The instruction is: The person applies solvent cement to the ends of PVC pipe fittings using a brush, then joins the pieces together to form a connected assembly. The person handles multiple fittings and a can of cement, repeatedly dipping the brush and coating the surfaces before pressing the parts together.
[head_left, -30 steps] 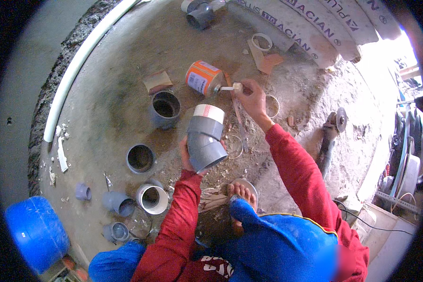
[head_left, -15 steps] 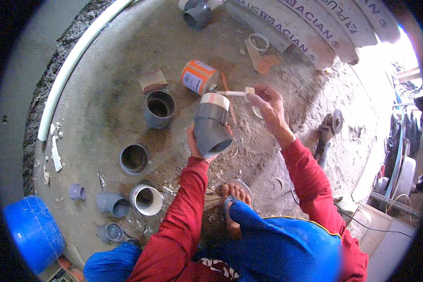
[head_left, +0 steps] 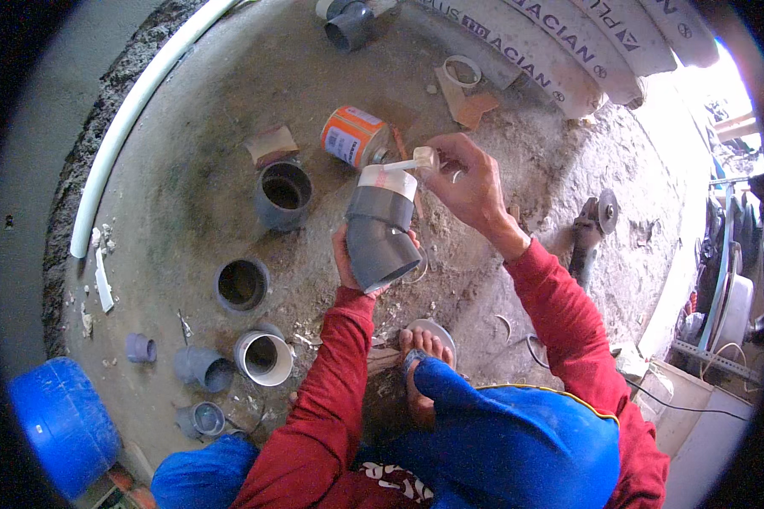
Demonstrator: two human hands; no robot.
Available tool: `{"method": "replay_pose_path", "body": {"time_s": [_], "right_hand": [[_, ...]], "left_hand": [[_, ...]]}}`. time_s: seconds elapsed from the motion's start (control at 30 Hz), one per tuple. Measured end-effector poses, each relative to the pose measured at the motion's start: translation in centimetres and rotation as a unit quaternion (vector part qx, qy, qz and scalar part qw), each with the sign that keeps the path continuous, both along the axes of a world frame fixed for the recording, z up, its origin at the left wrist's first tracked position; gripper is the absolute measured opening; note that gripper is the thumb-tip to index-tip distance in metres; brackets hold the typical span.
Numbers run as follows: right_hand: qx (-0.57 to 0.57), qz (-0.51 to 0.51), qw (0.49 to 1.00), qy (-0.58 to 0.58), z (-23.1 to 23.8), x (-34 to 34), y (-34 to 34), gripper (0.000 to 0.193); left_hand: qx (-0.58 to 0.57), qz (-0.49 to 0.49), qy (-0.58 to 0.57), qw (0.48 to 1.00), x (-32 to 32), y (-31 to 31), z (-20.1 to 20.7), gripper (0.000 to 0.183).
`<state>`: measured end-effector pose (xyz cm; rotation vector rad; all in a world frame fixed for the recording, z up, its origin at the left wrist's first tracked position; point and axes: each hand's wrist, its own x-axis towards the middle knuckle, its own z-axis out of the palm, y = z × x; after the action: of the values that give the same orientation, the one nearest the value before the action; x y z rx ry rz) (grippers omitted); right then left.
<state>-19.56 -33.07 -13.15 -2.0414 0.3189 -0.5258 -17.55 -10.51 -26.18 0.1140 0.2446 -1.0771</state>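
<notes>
While the gray elbow fitting (head_left: 382, 259) is held above the concrete floor (head_left: 182, 161), several items surround it. An orange can (head_left: 345, 138) lies tilted just beyond the fitting's upper end, its neck directed to the lower right. A gray pipe coupling (head_left: 283, 210) stands upright to the left; a second gray socket (head_left: 222, 293), a white-rimmed fitting (head_left: 283, 365) and a smaller gray elbow (head_left: 193, 365) are positioned nearer the person. The person's foot (head_left: 423, 346) occupies the floor below the held fitting. An angle grinder (head_left: 584, 242) lies well to the right.

A long white pipe (head_left: 119, 136) follows the left edge of the floor, and stacked sacks (head_left: 552, 51) border the far right. A stretch of concrete lies between the pipe and the coupling; rough ground extends between the right forearm and the sacks. A blue barrel (head_left: 64, 424) bounds the lower left corner.

The left grip (head_left: 345, 257) is clamped around the gray elbow fitting, fingers on both sides; a white pipe section (head_left: 386, 181) is seated in its upper end. The right grip (head_left: 471, 181) is pinched on the pale cap of an applicator (head_left: 403, 165). The applicator's shaft crosses the section's rim; contact cannot be confirmed.
</notes>
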Motion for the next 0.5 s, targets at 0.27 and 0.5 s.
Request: {"method": "replay_pose_path", "body": {"time_s": [0.27,0.5], "right_hand": [[-0.002,-0.019,1.000,0.004,-0.2,-2.8,-0.7,0.035],[0.102,-0.041,0.992,-0.058,-1.2,-2.5,0.8,0.028]], "left_hand": [[-0.067,0.051,0.061,0.995,-0.4,0.6,1.1,0.109],[-0.129,0.070,0.075,0.986,-1.4,-0.6,0.1,0.117]]}}
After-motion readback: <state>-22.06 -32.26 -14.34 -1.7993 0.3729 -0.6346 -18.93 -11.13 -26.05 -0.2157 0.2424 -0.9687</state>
